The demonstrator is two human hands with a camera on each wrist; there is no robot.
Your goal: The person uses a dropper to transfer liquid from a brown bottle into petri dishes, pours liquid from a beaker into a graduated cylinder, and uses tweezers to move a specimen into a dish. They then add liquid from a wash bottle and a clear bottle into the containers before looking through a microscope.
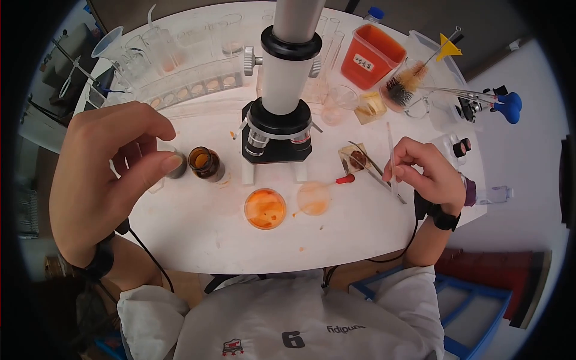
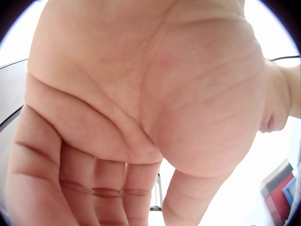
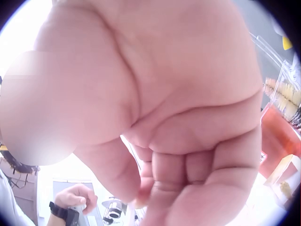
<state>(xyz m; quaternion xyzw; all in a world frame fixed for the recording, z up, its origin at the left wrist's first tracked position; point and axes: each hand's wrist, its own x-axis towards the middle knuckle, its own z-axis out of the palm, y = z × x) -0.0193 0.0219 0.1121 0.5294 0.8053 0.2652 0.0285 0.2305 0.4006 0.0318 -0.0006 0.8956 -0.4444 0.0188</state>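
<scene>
My left hand (image 1: 114,174) hovers over the table's left side, thumb and index finger apart, nothing between them. Its thumb overlaps a small jar (image 1: 176,171) in the head view. Beside that stands an open brown glass bottle (image 1: 206,163). On the right, my right hand (image 1: 427,171) pinches a thin, clear glass-like stick (image 1: 390,141) upright between thumb and fingers. The right wrist view shows the curled fingers (image 3: 207,188), with the stick hidden. Between the hands lie a petri dish (image 1: 265,209) of orange liquid and a paler round dish (image 1: 314,198).
A microscope (image 1: 279,114) stands at the centre. A red rubber bulb (image 1: 345,179) and metal tweezers (image 1: 378,173) lie near the right hand. Behind are a test tube rack (image 1: 195,90), a red container (image 1: 372,57), brushes (image 1: 408,84) and glassware. A cable (image 1: 150,255) crosses the front edge.
</scene>
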